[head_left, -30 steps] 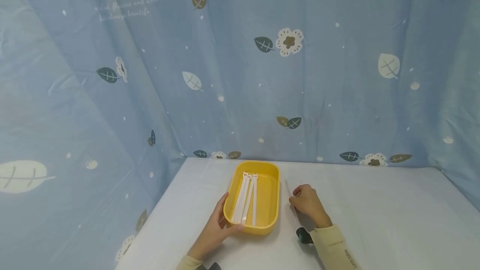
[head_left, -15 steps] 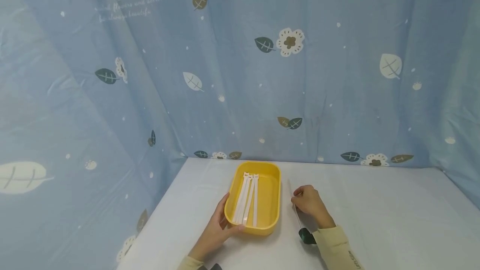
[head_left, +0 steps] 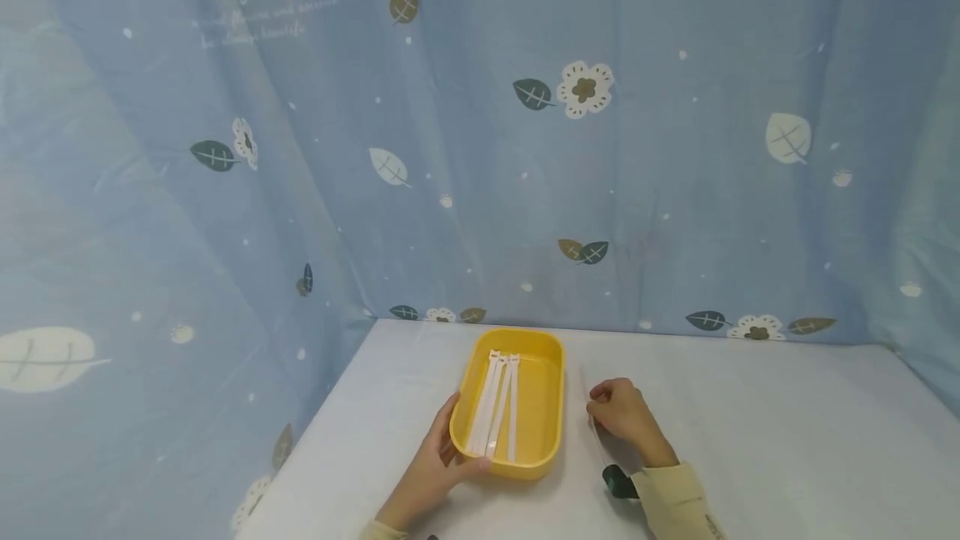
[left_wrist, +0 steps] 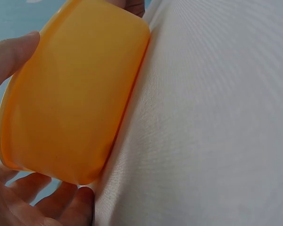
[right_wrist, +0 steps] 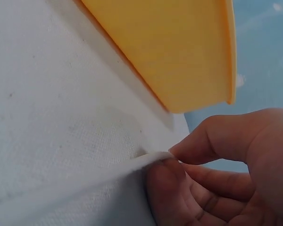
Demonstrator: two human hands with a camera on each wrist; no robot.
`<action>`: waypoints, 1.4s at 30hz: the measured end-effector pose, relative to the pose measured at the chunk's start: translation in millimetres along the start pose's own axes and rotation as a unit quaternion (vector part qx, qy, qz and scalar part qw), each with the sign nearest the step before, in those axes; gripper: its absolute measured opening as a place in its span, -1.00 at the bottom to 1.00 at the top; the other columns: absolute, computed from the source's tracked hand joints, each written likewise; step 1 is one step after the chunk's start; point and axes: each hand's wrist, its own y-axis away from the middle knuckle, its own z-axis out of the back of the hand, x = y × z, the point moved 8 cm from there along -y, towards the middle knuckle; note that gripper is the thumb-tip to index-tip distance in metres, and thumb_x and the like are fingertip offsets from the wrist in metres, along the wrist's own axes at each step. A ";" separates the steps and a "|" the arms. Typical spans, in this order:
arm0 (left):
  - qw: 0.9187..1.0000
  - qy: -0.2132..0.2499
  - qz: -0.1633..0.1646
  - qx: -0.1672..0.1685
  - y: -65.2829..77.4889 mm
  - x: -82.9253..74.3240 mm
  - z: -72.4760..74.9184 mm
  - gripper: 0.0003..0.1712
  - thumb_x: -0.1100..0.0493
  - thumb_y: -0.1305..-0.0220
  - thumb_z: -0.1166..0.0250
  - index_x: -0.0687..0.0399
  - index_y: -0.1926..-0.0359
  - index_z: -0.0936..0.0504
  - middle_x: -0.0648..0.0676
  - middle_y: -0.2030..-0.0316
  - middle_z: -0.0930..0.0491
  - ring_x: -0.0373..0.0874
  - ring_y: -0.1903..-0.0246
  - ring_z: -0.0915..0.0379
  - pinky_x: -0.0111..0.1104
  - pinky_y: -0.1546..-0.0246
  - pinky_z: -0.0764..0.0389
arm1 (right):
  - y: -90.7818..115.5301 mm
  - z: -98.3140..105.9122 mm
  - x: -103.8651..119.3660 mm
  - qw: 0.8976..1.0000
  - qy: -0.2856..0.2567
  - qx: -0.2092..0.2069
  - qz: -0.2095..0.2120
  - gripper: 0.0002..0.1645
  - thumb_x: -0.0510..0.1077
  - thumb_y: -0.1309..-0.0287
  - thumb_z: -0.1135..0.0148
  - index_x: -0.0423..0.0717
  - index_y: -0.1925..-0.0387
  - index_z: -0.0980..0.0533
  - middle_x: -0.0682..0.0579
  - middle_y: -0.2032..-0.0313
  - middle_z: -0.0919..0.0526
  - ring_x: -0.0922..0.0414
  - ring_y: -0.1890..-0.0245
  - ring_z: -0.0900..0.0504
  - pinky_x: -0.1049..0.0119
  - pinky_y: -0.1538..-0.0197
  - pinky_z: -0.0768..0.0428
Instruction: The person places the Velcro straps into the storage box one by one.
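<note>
A yellow rectangular tray (head_left: pixel 537 411) rests on the white cloth. Across its near left corner, my left hand (head_left: pixel 427 469) grips it, thumb at the near rim and fingers along the left side. The left wrist view shows the tray's wall (left_wrist: pixel 75 94) between thumb and fingers (left_wrist: pixel 61 202). Several white cable ties (head_left: pixel 495 407) lie lengthwise in the tray's left half, heads at the far end. Right of the tray, my right hand (head_left: pixel 626 415) pinches one long white cable tie (right_wrist: pixel 89 181) between thumb and forefinger, low over the cloth.
A white cloth (head_left: pixel 780 432) covers the table. Blue curtains (head_left: pixel 480 148) with leaf and flower prints stand behind it and at the sides. A dark wrist device (head_left: pixel 618 482) sits by the right sleeve (head_left: pixel 671 494).
The whole view has shifted slightly, so tray and hands appear a little lower and further right. Both hands keep their holds; nothing else visibly differs.
</note>
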 end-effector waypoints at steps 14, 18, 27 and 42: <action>0.999 0.004 0.037 -0.001 9.3 9.8 0.9 0.24 0.08 -0.28 -0.50 -0.05 -0.68 0.20 0.16 -0.67 0.11 0.23 -0.62 0.05 0.06 -0.60 -0.20 | 0.4 -14.4 -14.2 0.999 -0.013 0.013 -0.026 -0.72 -0.29 -0.11 -0.26 -0.37 0.14 -0.63 0.00 0.51 -0.67 0.16 0.55 -0.61 0.35 0.40 -0.69; 0.999 0.009 0.031 0.000 6.7 8.8 0.7 0.23 0.07 -0.27 -0.50 -0.10 -0.68 0.17 0.12 -0.68 0.11 0.21 -0.63 0.07 0.08 -0.61 -0.17 | 1.7 -9.6 -10.4 1.000 -0.016 0.003 -0.015 -0.71 -0.30 -0.08 -0.25 -0.38 0.15 -0.63 0.00 0.53 -0.68 0.15 0.56 -0.60 0.36 0.42 -0.64; 1.000 0.009 0.029 0.001 5.2 9.8 1.6 0.23 0.09 -0.26 -0.51 -0.10 -0.68 0.17 0.12 -0.68 0.10 0.20 -0.64 0.08 0.11 -0.61 -0.15 | 3.0 -7.8 -5.8 1.000 -0.022 0.008 -0.013 -0.71 -0.30 -0.07 -0.25 -0.39 0.15 -0.63 0.01 0.54 -0.68 0.16 0.57 -0.60 0.36 0.44 -0.65; 1.000 -0.002 0.008 0.000 -4.6 2.3 3.7 0.21 0.11 -0.26 -0.51 -0.17 -0.67 0.13 0.07 -0.68 0.12 0.15 -0.64 0.09 0.08 -0.62 -0.13 | -6.2 -1.1 -4.8 0.999 -0.043 0.015 -0.028 -0.64 -0.32 -0.08 -0.22 -0.43 0.08 -0.63 -0.04 0.44 -0.70 0.17 0.49 -0.61 0.35 0.38 -0.72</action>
